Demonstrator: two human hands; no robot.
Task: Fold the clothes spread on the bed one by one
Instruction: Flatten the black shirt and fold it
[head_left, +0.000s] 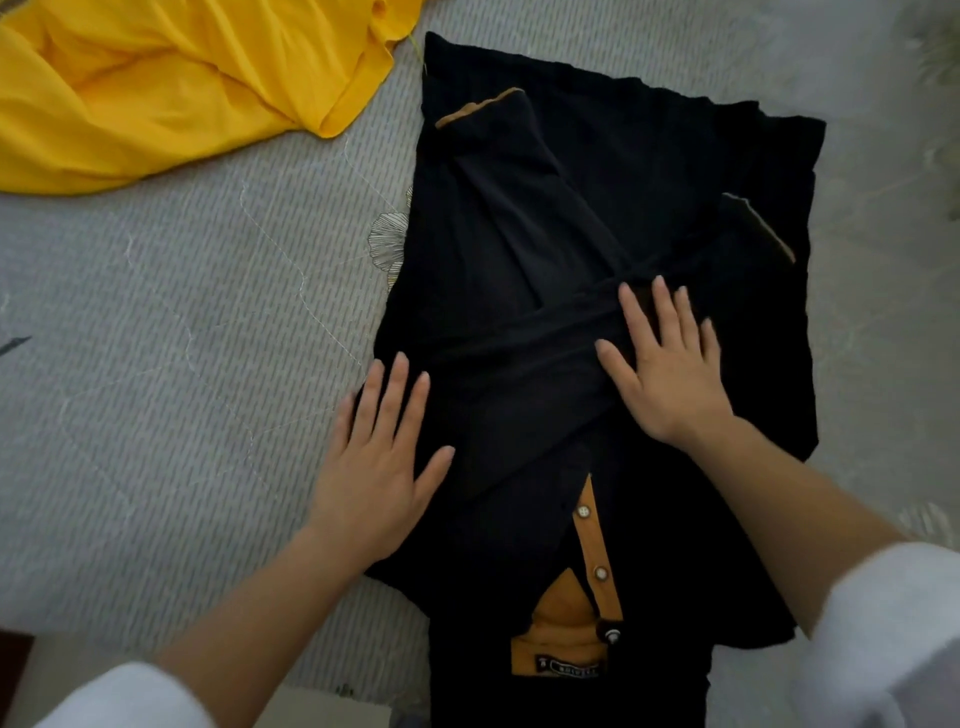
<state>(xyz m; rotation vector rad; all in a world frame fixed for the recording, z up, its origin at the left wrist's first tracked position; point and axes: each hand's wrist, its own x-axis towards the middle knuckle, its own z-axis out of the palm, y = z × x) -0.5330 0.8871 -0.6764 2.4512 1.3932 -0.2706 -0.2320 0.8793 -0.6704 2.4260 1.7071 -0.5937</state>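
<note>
A black polo shirt (519, 218) with a mustard placket and collar lining lies on the grey bed (182, 322), collar toward me. Both sleeves, edged in mustard, are folded inward across the body. My left hand (374, 467) lies flat with straight fingers on the shirt's left edge. Flat on the crossed sleeve near the middle rests my right hand (670, 364), fingers spread. Neither hand grips any cloth.
A crumpled yellow garment (156, 88) lies at the far left of the bed. The patterned grey bedcover stretches to the left and right of the shirt. White sleeves cover my forearms near the bottom corners.
</note>
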